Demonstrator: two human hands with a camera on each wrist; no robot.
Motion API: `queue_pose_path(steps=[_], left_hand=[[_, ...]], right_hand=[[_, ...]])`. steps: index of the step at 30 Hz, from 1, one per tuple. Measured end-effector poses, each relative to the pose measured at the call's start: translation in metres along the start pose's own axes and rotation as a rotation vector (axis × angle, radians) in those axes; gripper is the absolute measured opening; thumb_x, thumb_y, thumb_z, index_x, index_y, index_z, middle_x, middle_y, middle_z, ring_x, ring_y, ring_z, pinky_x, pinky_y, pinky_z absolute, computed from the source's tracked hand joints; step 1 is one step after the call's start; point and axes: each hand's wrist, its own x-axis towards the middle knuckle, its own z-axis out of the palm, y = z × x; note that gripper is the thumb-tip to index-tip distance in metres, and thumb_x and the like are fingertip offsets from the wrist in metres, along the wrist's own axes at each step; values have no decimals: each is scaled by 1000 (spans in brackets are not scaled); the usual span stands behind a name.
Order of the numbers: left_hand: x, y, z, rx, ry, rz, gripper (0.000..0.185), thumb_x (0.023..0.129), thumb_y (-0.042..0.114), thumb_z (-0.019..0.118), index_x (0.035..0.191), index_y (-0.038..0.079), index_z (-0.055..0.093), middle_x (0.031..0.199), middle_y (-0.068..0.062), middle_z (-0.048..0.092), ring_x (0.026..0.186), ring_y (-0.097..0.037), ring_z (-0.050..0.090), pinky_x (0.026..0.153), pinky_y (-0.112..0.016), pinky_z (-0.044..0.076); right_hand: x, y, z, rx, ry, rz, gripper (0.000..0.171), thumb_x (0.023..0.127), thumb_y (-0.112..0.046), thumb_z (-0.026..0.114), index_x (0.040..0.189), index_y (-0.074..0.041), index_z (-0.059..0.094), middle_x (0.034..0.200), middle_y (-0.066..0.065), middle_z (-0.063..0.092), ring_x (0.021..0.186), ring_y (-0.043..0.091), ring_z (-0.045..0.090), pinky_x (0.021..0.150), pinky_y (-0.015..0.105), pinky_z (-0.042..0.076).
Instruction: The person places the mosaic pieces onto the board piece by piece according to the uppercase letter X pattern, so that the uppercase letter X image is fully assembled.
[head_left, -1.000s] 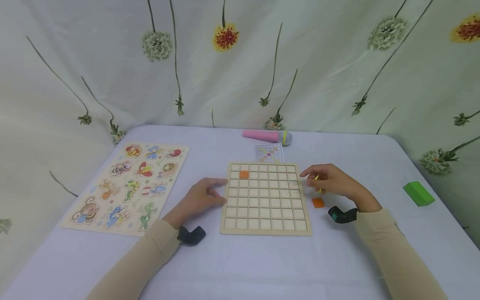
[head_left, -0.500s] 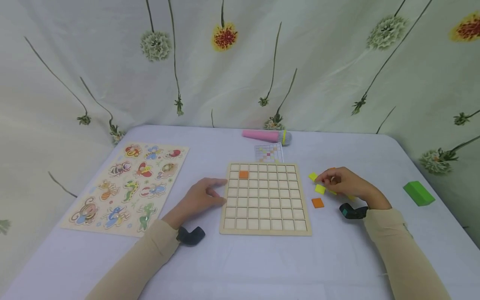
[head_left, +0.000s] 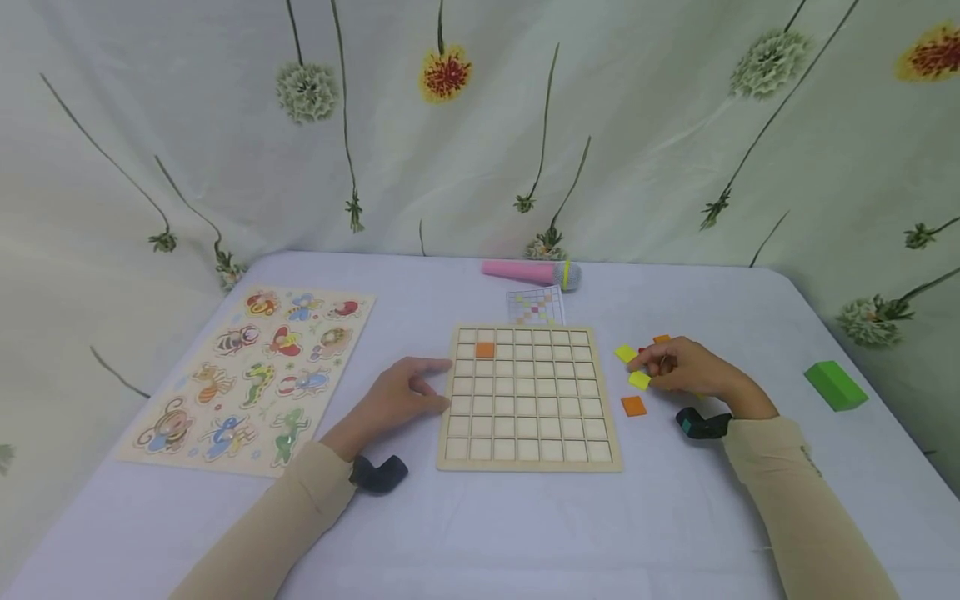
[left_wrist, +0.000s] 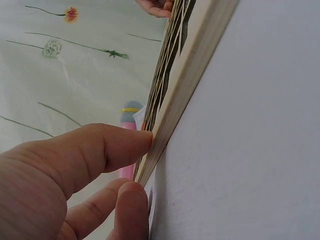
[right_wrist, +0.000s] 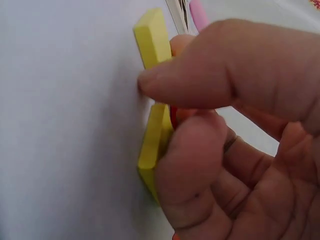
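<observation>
1. Head view: wooden grid board [head_left: 528,398] lies flat mid-table [head_left: 480,525]. One orange tile [head_left: 485,350] already seated, second row from far edge, second cell from the left. Rest of cells bare.
2. Head view, L hand [head_left: 401,396]: at board's left edge, fingers touching the rim, bracing it. Not wrapped round anything.
3. Head view, R hand [head_left: 686,368]: just right of board, among loose tiles on the table. Yellow tile [head_left: 640,380] at its fingertips, second yellow tile [head_left: 626,353] just beyond, loose orange tile [head_left: 633,406] nearer the person, another orange bit peeping behind the knuckles.
4. Head view, other: pattern card [head_left: 536,307] past board's far edge, pink microphone toy [head_left: 531,272] behind it, animal puzzle [head_left: 255,375] to the left, green block [head_left: 835,386] far right.
5. L wrist view: thumb and a finger [left_wrist: 107,150] press straight against board's edge [left_wrist: 185,85], no curl round it.
6. R wrist view: R hand's thumb and fingers [right_wrist: 195,80] curled, closing on yellow tiles [right_wrist: 152,37], something red between the fingers. Whether a tile is lifted off the table: can't tell.
7. Judgement: step = picking next tile. Next move needs a clean pinch of one tile only, a check against the card, then a level drop into the right cell.
</observation>
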Motion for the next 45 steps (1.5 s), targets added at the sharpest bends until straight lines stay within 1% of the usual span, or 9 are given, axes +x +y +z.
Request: queue_pose_path(steps=[11,17,20,24,26,32,35,39,45], left_hand=[[0,0,-1,-2,-1,1,65,92,17,84,152,12,62,112,-9,67,97,-23,63,85,-37,49],[1,-1,0,-10,-7,-6,66,92,17,84,153,13,62,110,-8,68,96,-22,63,84,-36,49],[1,-1,1,-13,-8,-11,66,91,18,85,153,13,62,109,-8,67,96,-22,63,84,-36,49],[0,1,2,-17,-12,-5,66,91,18,85,153,13,62,108,-7,68,96,-23,62,83,-36,49],[-1,1,1,-17,-10,-5,66,91,18,85,153,13,62,108,-7,68,96,-23,63,83,-36,49],[-2,1,0,-10,-4,-4,66,92,16,84,153,12,61,109,-8,68,95,-22,63,84,-36,49],[-2,0,0,-11,-3,-1,65,92,15,84,153,12,62,110,-8,67,95,-22,63,84,-36,49],[-1,-1,0,-9,0,1,64,92,16,84,153,12,62,112,-8,66,96,-22,63,84,-36,49],[-1,-2,0,-13,-2,6,64,92,17,84,153,13,62,112,-8,66,96,-22,63,84,-36,49]], right_hand=[[1,1,0,-39,24,34,29,87,5,81,114,13,73,89,2,61,78,17,51,67,25,43],[-1,-3,1,-95,53,39,28,87,-1,84,112,8,75,92,3,63,80,18,53,68,26,45],[-3,-7,1,-111,79,34,26,87,-2,83,110,5,74,95,6,64,82,20,54,68,28,47],[-3,-14,3,-91,105,32,24,89,-3,82,109,2,70,99,10,66,84,22,57,63,29,51],[-1,-16,6,-83,118,14,23,90,-3,81,109,3,69,97,10,66,84,22,58,63,29,52],[11,-24,16,-32,129,-24,24,90,-1,80,111,4,71,93,5,69,84,21,60,74,27,50],[16,-28,19,9,121,-1,26,91,-2,81,114,3,71,94,6,70,82,21,62,70,28,51],[24,-35,21,28,121,35,28,94,-6,80,119,3,71,96,9,72,79,20,62,63,30,52],[33,-43,24,63,131,75,34,96,-10,81,124,4,70,100,11,75,75,18,59,63,31,50]])
